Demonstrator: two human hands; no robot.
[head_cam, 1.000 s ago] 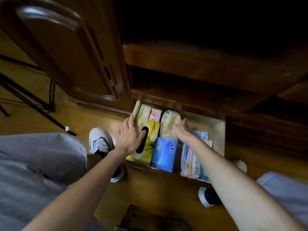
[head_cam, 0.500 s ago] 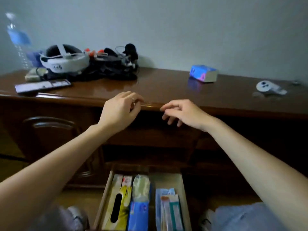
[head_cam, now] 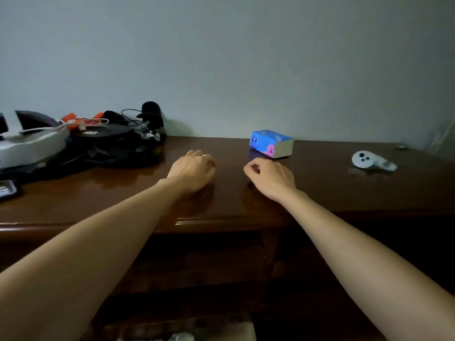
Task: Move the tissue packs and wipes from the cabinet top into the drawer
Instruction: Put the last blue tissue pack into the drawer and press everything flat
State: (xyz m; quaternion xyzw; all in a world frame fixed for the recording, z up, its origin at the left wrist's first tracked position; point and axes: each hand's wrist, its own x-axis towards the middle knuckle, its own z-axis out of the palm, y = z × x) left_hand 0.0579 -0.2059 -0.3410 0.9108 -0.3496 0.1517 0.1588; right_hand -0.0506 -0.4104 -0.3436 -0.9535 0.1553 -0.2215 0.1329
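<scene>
Both hands are over the dark, glossy wooden tabletop (head_cam: 320,193) with fingers loosely curled and nothing in them: the left hand (head_cam: 193,169) rests low on the wood, the right hand (head_cam: 270,178) is just beside it. The one task item seen on top, a small blue plastic-wrapped tissue pack with a pink flower print (head_cam: 270,143), lies on its side just beyond the right hand's knuckles, near it but not touching. The step in hand looks like reaching for that pack, and the right hand is the better placed. A good grasp would open the fingers, pass over the pack and close thumb and fingers across its short sides; the wrapper is soft and slick, so a light, even squeeze should hold it without crushing, and lifting is wiser than dragging over the polished wood. Farther right of the right hand lies a white game controller (head_cam: 369,159), well apart. To the left of the left hand sits a heap of black cables and gear (head_cam: 118,146) beside a white headset (head_cam: 32,143). Below the forearms, at the bottom edge, only a sliver of the pale open drawer (head_cam: 246,331) shows; its contents cannot be made out.
</scene>
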